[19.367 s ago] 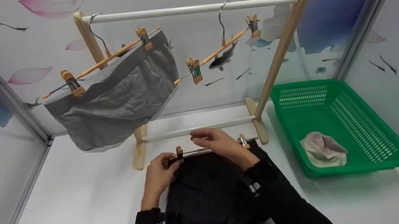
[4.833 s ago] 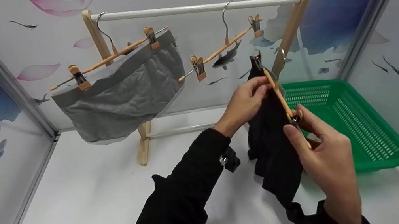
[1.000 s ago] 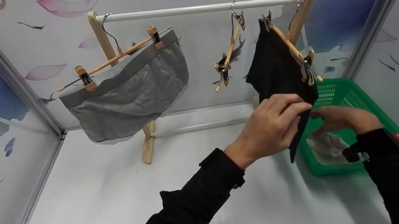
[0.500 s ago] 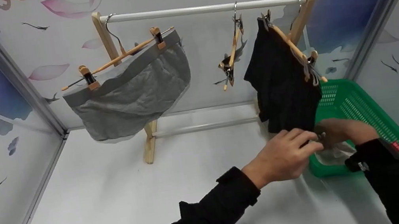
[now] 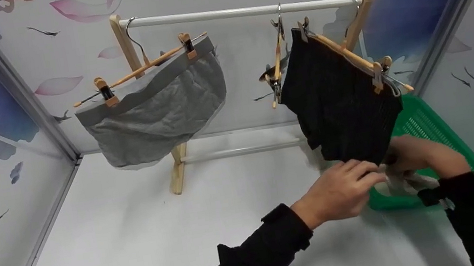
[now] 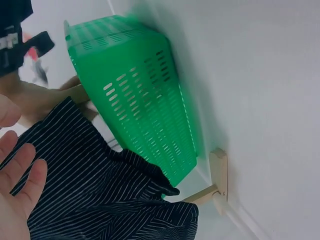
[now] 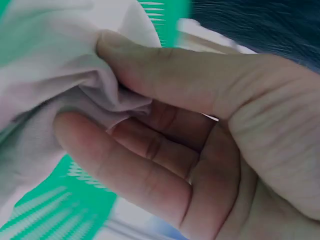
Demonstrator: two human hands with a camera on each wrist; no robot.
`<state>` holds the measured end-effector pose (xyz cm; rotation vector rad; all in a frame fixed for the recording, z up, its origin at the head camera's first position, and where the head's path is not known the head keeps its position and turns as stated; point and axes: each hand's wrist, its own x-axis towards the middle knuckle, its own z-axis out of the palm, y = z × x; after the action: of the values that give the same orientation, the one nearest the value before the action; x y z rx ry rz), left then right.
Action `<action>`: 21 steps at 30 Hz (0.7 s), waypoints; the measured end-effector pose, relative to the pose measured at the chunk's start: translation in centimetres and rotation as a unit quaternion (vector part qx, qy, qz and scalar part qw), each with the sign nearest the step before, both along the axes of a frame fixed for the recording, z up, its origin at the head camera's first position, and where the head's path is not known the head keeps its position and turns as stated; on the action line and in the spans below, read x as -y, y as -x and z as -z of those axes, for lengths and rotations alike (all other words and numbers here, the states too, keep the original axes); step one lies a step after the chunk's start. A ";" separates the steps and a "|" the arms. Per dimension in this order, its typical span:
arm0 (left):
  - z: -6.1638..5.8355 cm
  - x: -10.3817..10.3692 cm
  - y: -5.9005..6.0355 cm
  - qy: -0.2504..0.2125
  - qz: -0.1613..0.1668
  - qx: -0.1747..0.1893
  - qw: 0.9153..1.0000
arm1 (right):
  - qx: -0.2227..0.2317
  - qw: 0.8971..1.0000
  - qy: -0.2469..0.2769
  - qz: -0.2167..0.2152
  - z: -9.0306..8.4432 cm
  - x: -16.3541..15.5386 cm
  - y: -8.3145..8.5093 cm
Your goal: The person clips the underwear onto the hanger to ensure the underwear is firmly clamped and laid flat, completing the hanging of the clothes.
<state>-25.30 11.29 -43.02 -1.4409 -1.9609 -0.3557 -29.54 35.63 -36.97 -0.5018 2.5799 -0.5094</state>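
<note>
Black striped shorts (image 5: 341,102) hang from a wooden clip hanger (image 5: 348,56) at the right end of the rack's white bar (image 5: 208,13). My left hand (image 5: 358,178) reaches just under their hem with straight fingers; the left wrist view shows its open palm (image 6: 17,185) beside the striped shorts (image 6: 95,190). My right hand (image 5: 405,156) is down in the green basket (image 5: 431,126). Thumb and fingers (image 7: 150,150) pinch a pale cloth (image 7: 55,65), which shows partly under both hands (image 5: 399,182).
Grey underwear (image 5: 157,107) hangs clipped on a hanger at the rack's left. An empty clip hanger (image 5: 276,67) dangles between the two garments. The rack's wooden foot (image 6: 219,175) stands close to the basket (image 6: 135,90). Patterned walls enclose the white table (image 5: 140,243).
Both hands dropped from the black shorts to the basket's near corner. The shorts' hanger swung round so the shorts face me more. My right hand now grips the pale cloth.
</note>
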 end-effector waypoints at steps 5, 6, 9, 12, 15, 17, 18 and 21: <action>-0.3 0.9 -0.2 -0.027 -0.017 0.016 0.999 | -0.135 0.991 -0.007 -0.010 -3.5 0.7 -3.1; -0.3 1.2 -0.3 -0.031 -0.023 0.025 0.999 | -0.162 0.987 -0.011 -0.004 -4.1 0.9 -3.9; -0.5 2.0 -0.5 -0.046 -0.038 0.065 0.996 | -0.220 0.974 -0.024 0.039 -6.0 1.6 -6.5; -0.6 2.9 -1.0 -0.069 -0.031 0.111 0.991 | -0.258 0.959 -0.032 0.108 -7.0 2.3 -9.4; -0.6 3.9 -1.7 -0.104 -0.007 0.154 0.983 | -0.311 0.937 -0.014 0.161 -7.0 3.6 -12.2; -0.5 4.5 -2.2 -0.129 0.009 0.169 0.977 | -0.349 0.920 0.011 0.177 -6.4 4.7 -13.6; -0.4 4.7 -2.4 -0.143 0.018 0.178 0.973 | -0.368 0.912 0.024 0.180 -5.9 5.4 -14.2; 0.0 5.6 -3.3 -0.177 0.043 0.202 0.962 | -0.382 0.904 0.070 0.180 -4.4 7.7 -15.3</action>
<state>-21.96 5.69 -43.05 -1.2893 -2.0099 -1.0548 -14.19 27.96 -32.55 -0.3004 3.4464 -0.7369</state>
